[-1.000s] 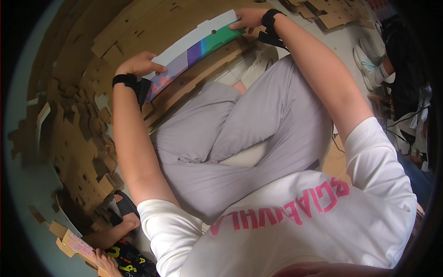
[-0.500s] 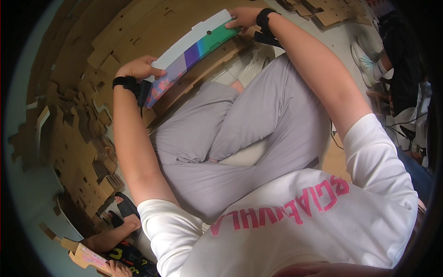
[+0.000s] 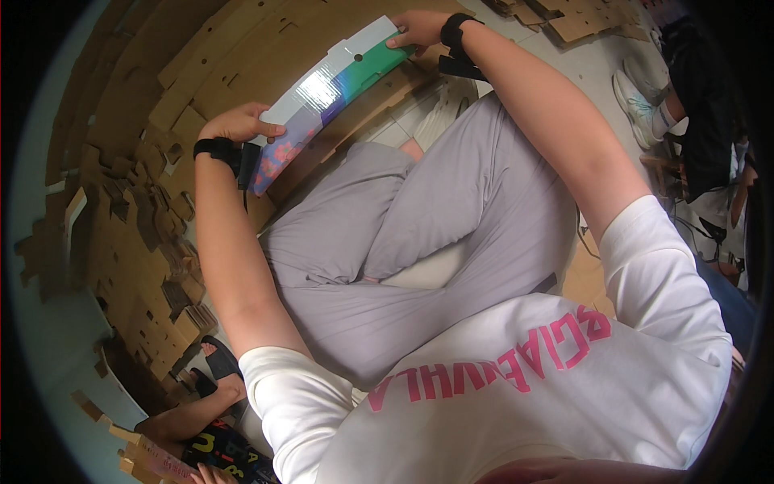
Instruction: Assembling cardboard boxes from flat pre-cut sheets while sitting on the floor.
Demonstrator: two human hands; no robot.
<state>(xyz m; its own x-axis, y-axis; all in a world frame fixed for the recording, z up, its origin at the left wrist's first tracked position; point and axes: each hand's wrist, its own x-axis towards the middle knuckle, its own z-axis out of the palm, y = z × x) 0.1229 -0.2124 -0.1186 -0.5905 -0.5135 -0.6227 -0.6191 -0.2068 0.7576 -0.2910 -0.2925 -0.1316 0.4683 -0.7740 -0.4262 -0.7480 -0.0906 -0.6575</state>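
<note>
A long cardboard box (image 3: 329, 97), white on one face and purple, blue and green with pink flowers on another, slants across the top of the view. My left hand (image 3: 239, 124) grips its near-left end, thumb lying on the white face. At the far-right end, my right hand (image 3: 419, 31) holds the box with its thumb on the edge between white and green. The fingers of both hands are partly hidden behind the box. A round hole shows in it near the right end, and light glares off the white face.
Brown cardboard sheets (image 3: 234, 48) lie beyond the box, with several stacked pieces (image 3: 181, 302) on the left. My crossed legs (image 3: 451, 194) are below. Another person's hand (image 3: 211, 474) holds a carton (image 3: 157, 461) at lower left. A shoe (image 3: 637, 113) stands at right.
The box and both my hands have shifted slightly left. The white face has tilted and now catches a bright glare. The other person's carton has moved lower.
</note>
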